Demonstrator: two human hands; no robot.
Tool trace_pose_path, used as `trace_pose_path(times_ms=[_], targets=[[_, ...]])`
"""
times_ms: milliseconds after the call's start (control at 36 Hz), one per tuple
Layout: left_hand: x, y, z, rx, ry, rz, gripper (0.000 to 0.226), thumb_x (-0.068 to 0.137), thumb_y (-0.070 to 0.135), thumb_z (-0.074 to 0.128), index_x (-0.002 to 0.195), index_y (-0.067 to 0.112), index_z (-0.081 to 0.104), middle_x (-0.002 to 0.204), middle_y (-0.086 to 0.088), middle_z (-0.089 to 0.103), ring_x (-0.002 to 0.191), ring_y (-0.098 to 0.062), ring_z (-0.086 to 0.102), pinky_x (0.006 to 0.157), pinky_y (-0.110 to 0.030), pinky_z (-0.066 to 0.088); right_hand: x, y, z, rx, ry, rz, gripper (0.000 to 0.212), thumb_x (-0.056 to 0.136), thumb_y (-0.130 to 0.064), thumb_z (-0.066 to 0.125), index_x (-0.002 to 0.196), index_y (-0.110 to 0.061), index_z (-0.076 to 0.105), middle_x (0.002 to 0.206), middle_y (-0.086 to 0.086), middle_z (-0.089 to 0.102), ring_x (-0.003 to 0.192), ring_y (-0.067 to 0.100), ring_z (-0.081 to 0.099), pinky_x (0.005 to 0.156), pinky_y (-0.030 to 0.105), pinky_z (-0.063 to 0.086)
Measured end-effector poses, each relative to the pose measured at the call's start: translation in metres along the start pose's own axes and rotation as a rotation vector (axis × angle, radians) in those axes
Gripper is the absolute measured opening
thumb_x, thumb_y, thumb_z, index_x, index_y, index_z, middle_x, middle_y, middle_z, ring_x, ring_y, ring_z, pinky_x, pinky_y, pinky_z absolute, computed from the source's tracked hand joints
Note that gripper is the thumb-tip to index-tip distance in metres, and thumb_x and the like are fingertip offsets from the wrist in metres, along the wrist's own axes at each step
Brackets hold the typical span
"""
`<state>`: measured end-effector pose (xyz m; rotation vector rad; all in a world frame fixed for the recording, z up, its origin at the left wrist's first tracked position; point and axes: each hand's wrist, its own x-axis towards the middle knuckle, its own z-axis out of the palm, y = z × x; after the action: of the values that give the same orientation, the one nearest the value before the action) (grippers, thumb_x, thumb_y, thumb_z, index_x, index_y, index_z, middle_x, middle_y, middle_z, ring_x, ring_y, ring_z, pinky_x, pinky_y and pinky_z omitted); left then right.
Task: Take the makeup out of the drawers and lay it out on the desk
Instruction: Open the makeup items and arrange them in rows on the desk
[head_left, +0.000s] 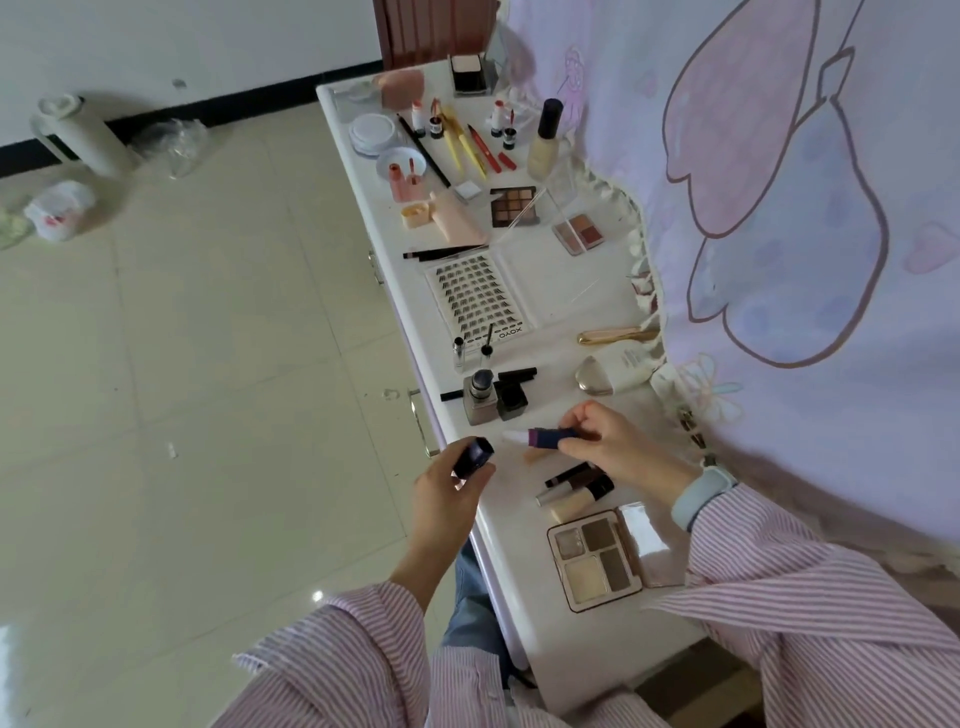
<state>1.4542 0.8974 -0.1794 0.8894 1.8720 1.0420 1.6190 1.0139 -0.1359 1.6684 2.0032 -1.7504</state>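
The right hand (608, 447) pinches a dark blue stick with a purple band and a pale tip (540, 436), holding it just above the long white desk (519, 561), tip pointing left. The left hand (447, 493) is curled round the stick's dark blue cap (474, 456), near the desk's left edge — the two hands are apart, with the cap off the stick.

Near the right hand, closer to the person, lie some dark and cream tubes (574, 486), and next to them an open square eye-colour box with four shades and a mirror lid (597, 558). Just beyond the hands stand a grey glass bottle (480, 397) and a black square bottle (511, 397), side by side. Further off sits a white tray of little black lashes (480, 299), then a brown eye-colour box with nine squares (513, 207), a tall cream bottle with a black cap (545, 140) and yellow and red pencils (475, 148).

On the right hangs a light purple cloth with drawn shapes (779, 182). On the left is the pale tiled floor (182, 338).
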Motion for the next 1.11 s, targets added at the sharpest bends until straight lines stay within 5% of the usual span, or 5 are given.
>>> trace_pose_path(times_ms=[111, 333, 556, 694, 1111], targets=[[0.003, -0.001, 0.007, -0.095, 0.020, -0.047, 0.026, 0.086, 0.008, 0.063, 0.096, 0.025, 0.046, 0.100, 0.002, 0.063, 0.088, -0.020, 0.059, 0.075, -0.032, 0.047, -0.001, 0.007, -0.002, 0.306, -0.129, 0.071, 0.030, 0.094, -0.002, 0.046, 0.122, -0.011, 0.052, 0.097, 0.003, 0.062, 0.080, 0.010, 0.054, 0.067, 0.022, 0.043], [0.007, 0.001, 0.017, -0.096, 0.145, -0.023, 0.032, 0.073, 0.001, 0.075, 0.086, 0.025, 0.057, 0.094, 0.003, 0.049, 0.079, -0.005, 0.047, 0.070, -0.006, 0.037, -0.010, 0.010, -0.005, 1.001, -0.114, 0.101, 0.020, 0.095, -0.006, 0.041, 0.111, -0.005, 0.054, 0.106, 0.014, 0.067, 0.078, 0.020, 0.062, 0.067, 0.028, 0.042], [0.012, 0.003, 0.022, -0.046, 0.213, 0.014, 0.023, 0.075, 0.006, 0.075, 0.095, 0.015, 0.068, 0.090, 0.006, 0.061, 0.078, -0.008, 0.056, 0.068, -0.015, 0.043, 0.004, 0.004, 0.017, 0.025, 0.237, -0.186, 0.022, 0.089, -0.016, 0.058, 0.109, -0.014, 0.051, 0.084, -0.008, 0.052, 0.072, 0.000, 0.049, 0.064, 0.006, 0.039], [0.018, -0.002, 0.021, 0.035, 0.210, 0.034, 0.021, 0.074, 0.009, 0.076, 0.091, 0.014, 0.067, 0.086, 0.003, 0.061, 0.075, -0.013, 0.053, 0.068, -0.019, 0.042, 0.012, 0.006, 0.035, -0.343, 0.261, -0.317, 0.026, 0.088, -0.021, 0.061, 0.112, -0.013, 0.053, 0.090, -0.005, 0.059, 0.079, 0.009, 0.057, 0.068, 0.016, 0.043], [0.026, -0.010, 0.023, 0.364, 0.183, 0.138, 0.024, 0.077, 0.018, 0.073, 0.100, 0.013, 0.067, 0.095, 0.000, 0.063, 0.092, -0.020, 0.054, 0.068, -0.025, 0.040, 0.034, 0.016, 0.050, -0.604, 0.340, -0.445, 0.028, 0.083, -0.015, 0.064, 0.110, -0.008, 0.062, 0.104, 0.008, 0.067, 0.095, 0.028, 0.055, 0.079, 0.036, 0.042]])
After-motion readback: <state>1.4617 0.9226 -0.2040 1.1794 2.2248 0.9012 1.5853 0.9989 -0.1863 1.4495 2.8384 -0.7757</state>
